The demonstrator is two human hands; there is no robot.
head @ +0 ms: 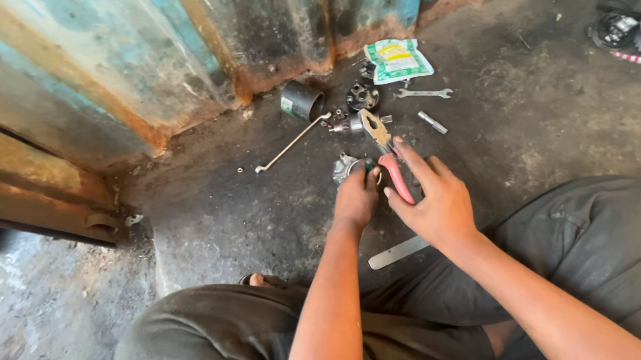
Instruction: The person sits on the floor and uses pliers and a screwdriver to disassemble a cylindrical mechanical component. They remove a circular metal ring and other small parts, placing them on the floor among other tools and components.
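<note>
Pliers [382,143] with red handles sat in your right hand [432,201], fingers closed round the grips and the steel nose pointing away from you. Your left hand [356,198] was clamped on a small metal part [344,167], pressing it to the floor [205,216] just in front of your knees. The nose reached toward a second round metal piece [348,126] lying just beyond. With the grip that far back, the jaws could have slipped and nipped your left fingers, I judged. The tool looked worn and greasy. Farther out lay a bent rod [289,145], a dark cylinder [301,100], a spanner [423,94] and a green-and-white packet [398,60] near the wall; a flat metal strip [397,252] lay by your leg.
</note>
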